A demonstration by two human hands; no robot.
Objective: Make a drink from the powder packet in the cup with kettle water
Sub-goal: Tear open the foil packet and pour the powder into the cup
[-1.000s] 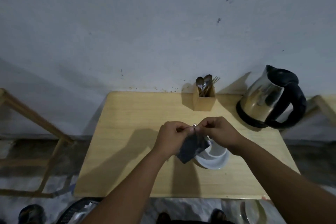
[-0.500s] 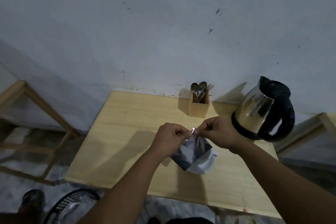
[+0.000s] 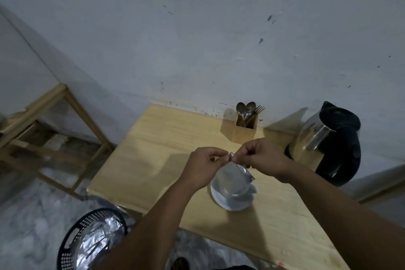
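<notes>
My left hand (image 3: 202, 165) and my right hand (image 3: 262, 155) both pinch the top edge of a silvery powder packet (image 3: 234, 178). The packet hangs down above a white cup (image 3: 252, 188) that stands on a white saucer (image 3: 232, 203) near the middle of the wooden table (image 3: 157, 160). Most of the cup is hidden behind the packet. A steel kettle with a black handle and lid (image 3: 328, 144) stands at the table's back right, apart from my hands.
A wooden holder with spoons and a fork (image 3: 244, 126) stands at the back of the table by the wall. A black perforated bin lined with foil-like wrappers (image 3: 92, 241) sits on the floor at the table's front left. A wooden frame (image 3: 54, 120) stands to the left.
The view has swung left and tilted, so the bin has come into sight. Both hands still grip the packet's top over the cup; the packet now shows its shiny face.
</notes>
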